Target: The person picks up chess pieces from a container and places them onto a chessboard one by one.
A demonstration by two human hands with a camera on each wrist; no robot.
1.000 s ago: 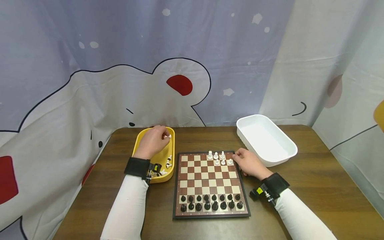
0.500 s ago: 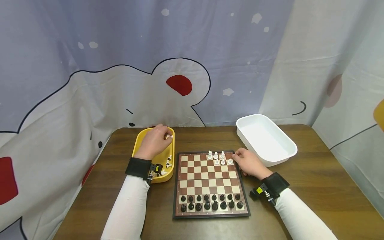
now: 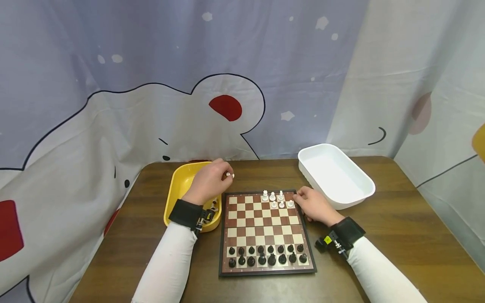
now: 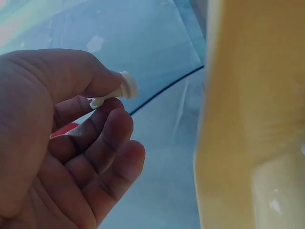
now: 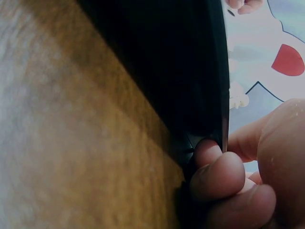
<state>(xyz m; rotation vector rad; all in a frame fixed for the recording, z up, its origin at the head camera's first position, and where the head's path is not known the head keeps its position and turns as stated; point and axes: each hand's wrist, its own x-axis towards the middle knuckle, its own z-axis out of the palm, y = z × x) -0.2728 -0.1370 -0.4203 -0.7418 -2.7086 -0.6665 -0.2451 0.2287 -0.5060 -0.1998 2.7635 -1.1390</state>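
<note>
Over the right rim of the yellow tub [image 3: 169,206], my left hand [image 3: 209,182] pinches a white chess piece [image 4: 127,86] between thumb and index finger. The piece lies sideways, its round base outward and a notched head showing; the other fingers are loosely curled. My right hand [image 3: 315,204] grips the far right corner of the chessboard [image 3: 253,213], thumb on top and fingertips [image 5: 221,174] against the dark side. Several white chess pieces [image 3: 273,197] stand in two rows at the board's far right. Black chess pieces [image 3: 262,260] fill the two near rows.
More chess pieces [image 3: 214,205] lie in the yellow tub, partly hidden by my left wrist. A white tub [image 3: 337,176] stands right of the board, just behind my right hand. A patterned curtain [image 3: 151,122] hangs behind the wooden table [image 3: 398,227].
My left hand has moved right from inside the yellow tub to past its right rim, carrying the white chess piece. The right hand and the board have stayed put.
</note>
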